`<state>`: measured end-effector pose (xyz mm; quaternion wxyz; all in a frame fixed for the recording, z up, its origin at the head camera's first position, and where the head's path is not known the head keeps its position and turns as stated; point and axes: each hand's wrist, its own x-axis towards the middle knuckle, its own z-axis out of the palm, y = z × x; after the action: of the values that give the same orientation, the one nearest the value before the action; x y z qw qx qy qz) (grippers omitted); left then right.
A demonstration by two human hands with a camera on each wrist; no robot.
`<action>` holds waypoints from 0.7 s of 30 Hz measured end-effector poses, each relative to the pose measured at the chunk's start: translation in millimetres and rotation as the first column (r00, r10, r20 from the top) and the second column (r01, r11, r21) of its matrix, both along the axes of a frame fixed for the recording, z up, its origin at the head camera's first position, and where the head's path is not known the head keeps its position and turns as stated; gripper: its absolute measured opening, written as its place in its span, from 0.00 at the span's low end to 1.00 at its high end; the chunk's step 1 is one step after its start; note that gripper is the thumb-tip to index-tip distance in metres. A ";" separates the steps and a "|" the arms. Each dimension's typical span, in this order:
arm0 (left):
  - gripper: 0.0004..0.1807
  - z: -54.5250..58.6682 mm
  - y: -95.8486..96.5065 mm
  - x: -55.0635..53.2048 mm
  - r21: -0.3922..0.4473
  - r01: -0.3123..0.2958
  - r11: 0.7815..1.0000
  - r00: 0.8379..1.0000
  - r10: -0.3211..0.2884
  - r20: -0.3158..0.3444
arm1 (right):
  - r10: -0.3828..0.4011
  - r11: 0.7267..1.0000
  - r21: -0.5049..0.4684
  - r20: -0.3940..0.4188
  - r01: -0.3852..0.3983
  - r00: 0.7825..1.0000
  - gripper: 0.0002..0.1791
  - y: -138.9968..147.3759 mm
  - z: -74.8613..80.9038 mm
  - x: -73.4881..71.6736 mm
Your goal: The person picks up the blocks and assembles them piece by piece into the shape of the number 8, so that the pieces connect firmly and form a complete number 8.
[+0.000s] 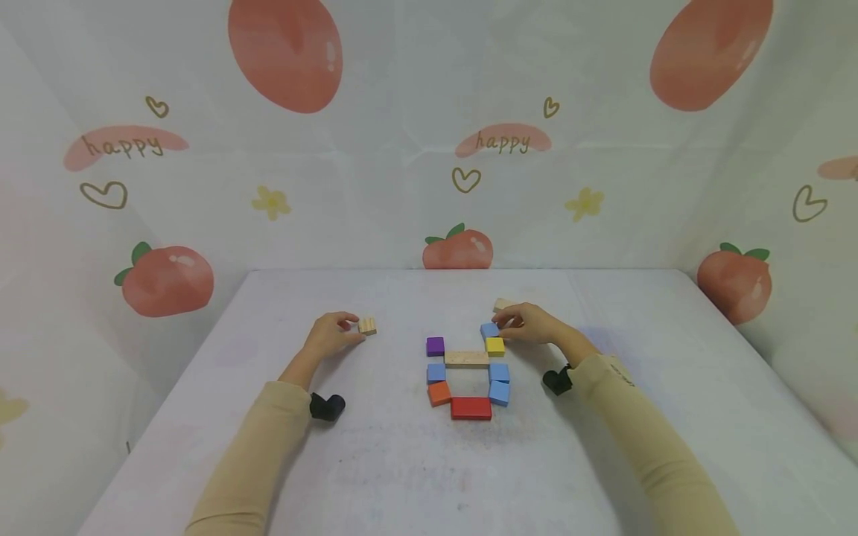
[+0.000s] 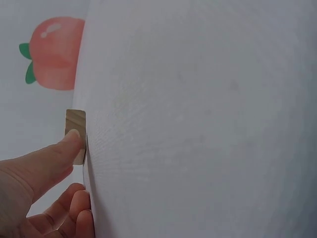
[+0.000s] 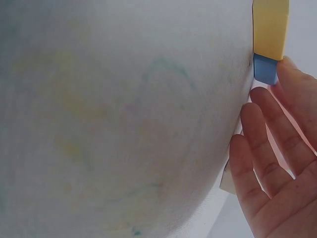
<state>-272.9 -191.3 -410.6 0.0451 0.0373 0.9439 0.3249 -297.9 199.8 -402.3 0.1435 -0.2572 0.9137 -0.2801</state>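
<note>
In the head view my left hand (image 1: 331,334) is at the left, thumb and a finger at a small plain wooden block (image 1: 367,326). The left wrist view shows the thumb against this wooden block (image 2: 75,121), the other fingers curled below. My right hand (image 1: 529,324) pinches a blue block (image 1: 490,331) between thumb and forefinger, behind a yellow block (image 1: 494,346). In the right wrist view the thumb lies by the blue block (image 3: 265,69), with the remaining fingers spread loosely. Part of the blue block is hidden by the fingers.
Between the hands, a purple block (image 1: 436,346), a wooden plank (image 1: 466,360), several blue blocks (image 1: 436,374), an orange block (image 1: 439,393) and a red block (image 1: 471,408) form a loose outline. Another wooden block (image 1: 504,304) lies behind the right hand.
</note>
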 end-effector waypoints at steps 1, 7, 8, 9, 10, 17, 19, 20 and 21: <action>0.24 -0.2 0.3 -0.1 0.000 -0.001 1.000 1.000 0.001 -0.001 | -0.003 1.000 0.001 0.003 0.003 1.000 0.19 -0.1 0.0 0.0; 0.23 -0.3 1.8 -0.4 0.007 0.001 1.000 1.000 -0.001 -0.010 | -0.027 1.000 0.005 0.017 0.027 0.999 0.19 -1.1 -0.8 -0.5; 0.23 0.0 1.9 -0.4 0.010 -0.001 1.000 1.000 0.001 -0.011 | -0.032 0.999 0.005 0.020 0.032 0.999 0.18 -1.4 -1.1 -0.8; 0.22 0.3 2.1 -0.4 0.015 -0.003 1.000 1.000 0.003 -0.014 | -0.032 0.999 0.006 0.019 0.031 0.999 0.18 -1.5 -1.5 -1.1; 0.22 0.7 2.4 -0.3 0.019 -0.005 1.000 1.000 0.005 -0.018 | -0.030 1.000 0.007 0.018 0.030 0.999 0.19 -1.6 -1.9 -1.4; 0.22 4.9 7.1 -0.4 0.039 -0.019 0.999 0.999 0.020 -0.047 | -0.030 1.000 0.006 0.016 0.030 0.999 0.18 -0.4 -3.3 -2.6; 0.21 5.9 9.3 -1.5 0.043 -0.019 0.999 0.998 0.021 -0.055 | -0.032 0.999 0.004 0.019 0.032 0.999 0.18 -0.2 -3.0 -2.4; 0.21 5.9 10.7 -2.3 0.045 -0.016 0.999 0.998 0.018 -0.059 | -0.029 1.000 0.006 0.018 0.029 0.999 0.18 0.0 -2.9 -2.5; 0.21 5.7 12.2 -3.4 0.051 -0.012 0.999 0.998 0.015 -0.058 | -0.032 0.999 0.007 0.022 0.032 0.999 0.18 0.2 -2.8 -2.5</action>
<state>-276.3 -179.1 -405.0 0.0145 0.0413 0.9366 0.3476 -300.4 199.9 -405.1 0.1498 -0.2392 0.9169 -0.2821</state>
